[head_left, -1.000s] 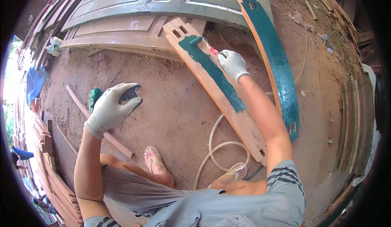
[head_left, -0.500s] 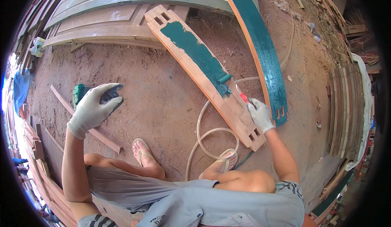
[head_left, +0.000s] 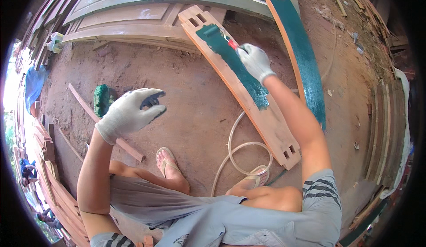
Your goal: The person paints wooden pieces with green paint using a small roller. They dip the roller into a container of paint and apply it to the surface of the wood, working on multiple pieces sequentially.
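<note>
In a white glove, my right hand (head_left: 256, 60) is closed round the red handle of a paint roller (head_left: 212, 29). The roller's green sleeve lies on the far part of a wooden board (head_left: 277, 125). Dark green paint (head_left: 235, 67) covers much of that board's far half, while its near end is bare wood with two slots. My left hand (head_left: 135, 111), gloved too, hangs in the air at the left with thumb and fingers apart and nothing between them. Past it on the ground stands a green paint container (head_left: 103, 99), partly hidden by the glove.
A second board (head_left: 301, 54), painted green, lies to the right. Panelled doors (head_left: 133, 25) are stacked at the far side. A clear hose (head_left: 230, 145) coils by my right foot. One thin wooden strip (head_left: 120, 140) lies at the left, and slats (head_left: 386, 131) are piled at the right.
My right hand has carried the roller from the board's middle up to its far end. My left hand appears farther right in view, still open. The whole view has shifted slightly.
</note>
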Available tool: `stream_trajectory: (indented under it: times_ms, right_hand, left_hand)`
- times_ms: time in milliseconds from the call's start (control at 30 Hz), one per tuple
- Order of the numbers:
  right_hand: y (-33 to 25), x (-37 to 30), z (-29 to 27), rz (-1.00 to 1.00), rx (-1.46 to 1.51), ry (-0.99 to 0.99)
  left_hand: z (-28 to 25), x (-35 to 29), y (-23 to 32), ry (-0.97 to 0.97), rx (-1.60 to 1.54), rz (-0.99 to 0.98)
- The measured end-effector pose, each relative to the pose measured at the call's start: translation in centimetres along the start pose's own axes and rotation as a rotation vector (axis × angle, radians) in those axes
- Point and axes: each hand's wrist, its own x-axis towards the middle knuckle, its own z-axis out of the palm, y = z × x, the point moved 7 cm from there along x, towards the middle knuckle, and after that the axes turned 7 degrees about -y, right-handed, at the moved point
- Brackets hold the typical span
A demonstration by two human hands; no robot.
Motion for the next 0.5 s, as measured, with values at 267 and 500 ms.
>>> stream_trajectory:
  times_ms: [267,500]
  right_hand:
    - [-5.5,6.3,3.8,0.063,-0.067,-0.031]
    - [-3.6,2.3,3.7,0.039,-0.104,-0.07]
  left_hand:
    - [0.3,0.2,0.3,-0.021,-0.008,0.026]
    - [-0.3,-0.6,0.3,-0.035,-0.014,0.005]
